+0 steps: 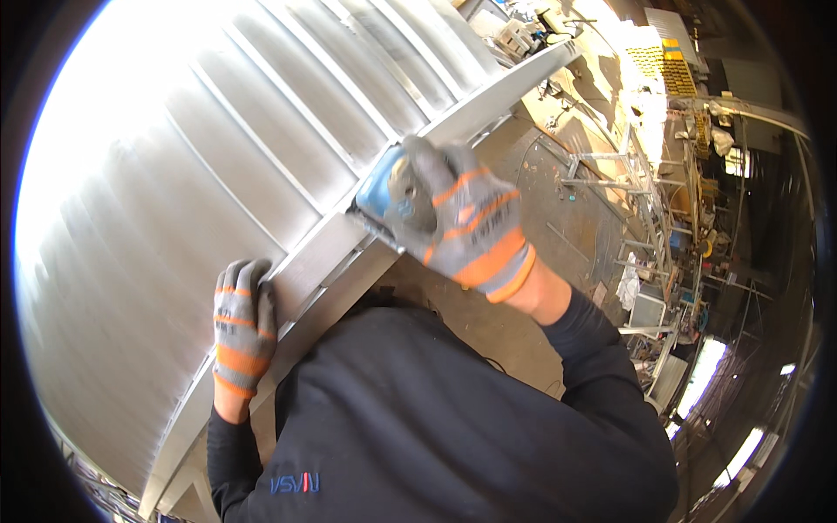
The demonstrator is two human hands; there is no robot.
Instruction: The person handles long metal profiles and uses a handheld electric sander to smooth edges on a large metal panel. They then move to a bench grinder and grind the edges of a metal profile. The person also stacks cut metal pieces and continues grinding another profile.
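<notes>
My gloved right hand (475, 209) is closed around a blue handheld power sander (377, 185). The sander's dark flat base sits on the bare metal rail (318, 248) that edges a large silvery ribbed metal panel (253, 113). My palm and fingers cover much of the tool's body. Farther down the same rail, on the near left, my gloved left hand (241, 327) rests with its fingers stretched over the rail and panel edge, holding no tool. Both gloves are grey with orange bands.
A second metal bar (349, 283) runs just under the rail, close against my dark top. To the right, a metal ladder-like frame (641, 187) stands on the littered floor (545, 218). A white crate (514, 39) and loose clutter lie beyond the panel's far end.
</notes>
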